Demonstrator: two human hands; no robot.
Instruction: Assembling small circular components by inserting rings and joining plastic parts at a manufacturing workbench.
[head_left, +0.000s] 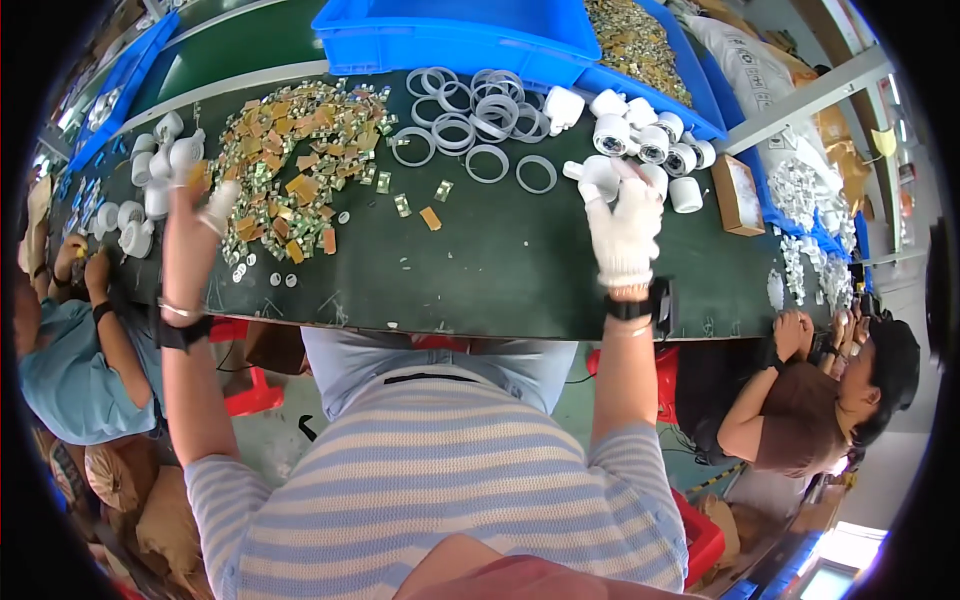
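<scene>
My right hand [626,232], in a white glove, is at the right part of the dark green table. Its thumb and fingers close on a white plastic housing [598,178] with a side stub. Several similar white housings [612,134] with round fronts stand just beyond it. At the left, my left hand [192,232] is smeared by motion above the table, between white cup-like parts [138,236] and a heap of small circuit boards [290,170]. White shows at its thumb; whether it holds anything is unclear.
Translucent rings [487,163] lie beyond the middle, before a blue bin [450,40]. A small cardboard box [740,195] is at the right, near clear plastic parts [795,190]. Small white discs [275,279] lie near the front edge. Other people work on both sides.
</scene>
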